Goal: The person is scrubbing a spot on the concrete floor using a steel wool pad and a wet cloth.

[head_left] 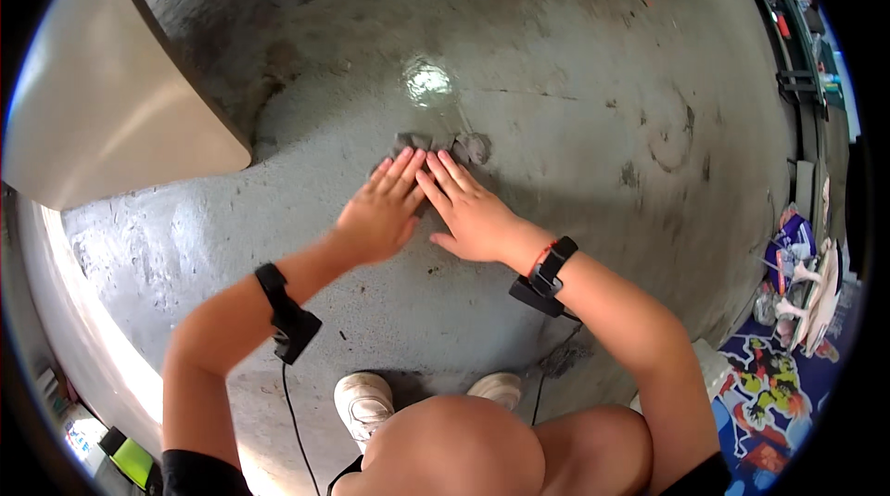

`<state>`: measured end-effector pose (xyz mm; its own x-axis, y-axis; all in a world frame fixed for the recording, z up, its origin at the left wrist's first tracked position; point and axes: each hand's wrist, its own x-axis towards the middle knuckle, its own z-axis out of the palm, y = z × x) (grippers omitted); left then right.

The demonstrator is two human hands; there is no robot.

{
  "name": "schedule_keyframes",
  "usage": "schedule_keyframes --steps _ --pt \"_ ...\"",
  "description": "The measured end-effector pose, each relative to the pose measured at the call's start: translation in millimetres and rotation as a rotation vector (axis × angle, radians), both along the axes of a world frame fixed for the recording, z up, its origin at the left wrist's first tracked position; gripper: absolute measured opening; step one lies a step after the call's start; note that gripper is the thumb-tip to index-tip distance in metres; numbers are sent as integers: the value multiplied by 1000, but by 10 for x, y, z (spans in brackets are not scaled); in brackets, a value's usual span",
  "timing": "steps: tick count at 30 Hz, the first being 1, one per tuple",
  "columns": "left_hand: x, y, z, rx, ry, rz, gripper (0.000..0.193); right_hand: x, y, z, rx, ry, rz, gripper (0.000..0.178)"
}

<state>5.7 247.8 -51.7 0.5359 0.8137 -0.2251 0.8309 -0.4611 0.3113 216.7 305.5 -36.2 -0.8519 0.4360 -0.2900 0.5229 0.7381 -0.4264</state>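
Note:
A crumpled grey cloth lies on the wet-looking grey concrete floor. My left hand rests flat with its fingers stretched out, the fingertips on the cloth's near edge. Beside it, my right hand also lies flat and angles inward, its fingertips on the cloth. The two hands' fingertips nearly meet. Part of the cloth is hidden beneath the fingers. Neither hand's fingers are wrapped round it.
A beige smooth-sided panel stands at the upper left. Along the right are a dark rack, a purple package and a colourful printed sheet. My white shoes are below. Cables hang from black wrist devices.

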Motion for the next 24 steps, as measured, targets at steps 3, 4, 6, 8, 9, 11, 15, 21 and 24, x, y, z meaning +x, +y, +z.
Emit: schedule_keyframes --steps 3,4,6,8,9,11,15,21,24 --pt "-216 411 -7 29 -38 -18 69 -224 318 -34 66 -10 -48 88" --pt "-231 492 -53 42 -41 10 68 -285 426 -65 61 3 -56 87" --pt "-282 656 -10 79 -27 55 68 -416 647 -9 80 -1 -64 87" --pt "-320 824 -48 117 -26 120 69 -525 862 1 95 -52 -64 86" --pt "-309 900 -75 122 -21 127 69 -570 962 13 102 -80 -69 86" --pt "-218 1058 -151 157 -25 191 70 -578 1154 22 16 -85 -122 86" --pt "-16 948 -232 156 4 344 69 -608 1090 8 -31 -115 -170 85" --pt "698 185 58 -17 199 140 73 428 201 39 36 -78 -62 85" --pt "1090 -271 18 -7 118 116 77 827 -374 73 91 -21 -163 81"
